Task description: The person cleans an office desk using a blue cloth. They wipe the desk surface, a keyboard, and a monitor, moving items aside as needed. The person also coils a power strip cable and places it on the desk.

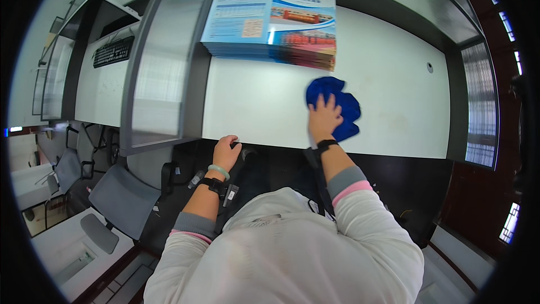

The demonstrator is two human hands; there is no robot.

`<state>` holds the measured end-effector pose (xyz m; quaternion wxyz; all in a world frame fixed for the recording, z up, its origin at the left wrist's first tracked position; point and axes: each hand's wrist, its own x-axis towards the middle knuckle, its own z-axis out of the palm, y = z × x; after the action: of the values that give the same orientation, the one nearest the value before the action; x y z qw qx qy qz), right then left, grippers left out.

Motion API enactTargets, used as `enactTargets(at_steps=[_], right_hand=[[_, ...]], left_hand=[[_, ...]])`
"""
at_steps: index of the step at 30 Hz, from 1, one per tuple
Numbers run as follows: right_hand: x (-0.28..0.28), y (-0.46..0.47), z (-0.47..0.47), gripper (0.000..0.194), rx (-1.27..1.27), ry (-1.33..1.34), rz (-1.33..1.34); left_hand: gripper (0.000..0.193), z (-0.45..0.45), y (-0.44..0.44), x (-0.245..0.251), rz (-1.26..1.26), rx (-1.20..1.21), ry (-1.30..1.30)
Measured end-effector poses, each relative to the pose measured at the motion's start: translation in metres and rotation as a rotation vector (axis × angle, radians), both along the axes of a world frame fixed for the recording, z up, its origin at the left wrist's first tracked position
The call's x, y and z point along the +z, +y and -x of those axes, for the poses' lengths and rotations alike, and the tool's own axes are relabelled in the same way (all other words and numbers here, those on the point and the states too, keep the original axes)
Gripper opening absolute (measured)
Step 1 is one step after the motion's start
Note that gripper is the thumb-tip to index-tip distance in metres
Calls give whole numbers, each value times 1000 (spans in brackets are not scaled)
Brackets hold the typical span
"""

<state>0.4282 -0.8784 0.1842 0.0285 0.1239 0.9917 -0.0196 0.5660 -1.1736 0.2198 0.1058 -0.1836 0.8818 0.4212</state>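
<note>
My right hand lies spread and palm down on a crumpled blue cloth, which rests on the white desktop right of its middle. At the desk's front edge, left of centre, is my left hand; its fingers curl at the edge, and whether they press on it is not clear. Beyond the cloth, towards the back left, a thick stack of printed brochures with blue covers and train pictures sits on the desk.
A grey-framed translucent partition borders the desk on the left, another on the right. A round cable hole is at the right. Left of me stand a grey office chair and a neighbouring desk with a black keyboard. A plastic bottle lies below.
</note>
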Motion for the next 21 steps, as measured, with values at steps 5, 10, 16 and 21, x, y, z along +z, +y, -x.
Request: enactTargets(at_steps=[5,10,16,21], right_hand=[[8,-174,35,58,408,-66,222],[6,-276,11,56,691,-52,267],[13,-197,-62,57,1180,-78,301],[22,-115,-63,59,906,-153,269]], left_hand=[[28,-19,-73,13,-7,-183,-61],[28,-32,-106,13,-78,-182,-113],[28,-18,-102,4,-117,-321,-87],[27,-2,-94,0,-194,-323,-86]])
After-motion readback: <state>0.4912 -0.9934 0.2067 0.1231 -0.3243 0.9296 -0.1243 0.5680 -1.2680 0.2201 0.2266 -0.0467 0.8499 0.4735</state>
